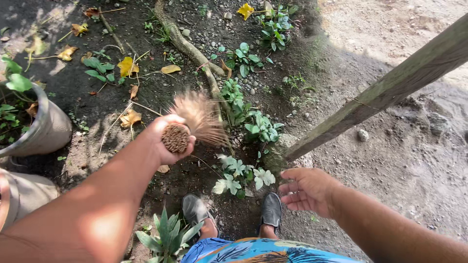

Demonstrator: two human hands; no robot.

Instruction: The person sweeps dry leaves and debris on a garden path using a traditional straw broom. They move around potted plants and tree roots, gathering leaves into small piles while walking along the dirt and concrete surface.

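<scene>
Left hand [168, 141] is closed around the bound butt end of a stick broom [192, 122], bristles fanning out blurred over the dark soil [78, 92] just beside the tree root [195, 53]. Right hand [309, 190] is open, empty, near the slanted wooden post [390, 87]. Broom judged light, bristles stiff but springy; best gripped at the tight bundled end.
</scene>
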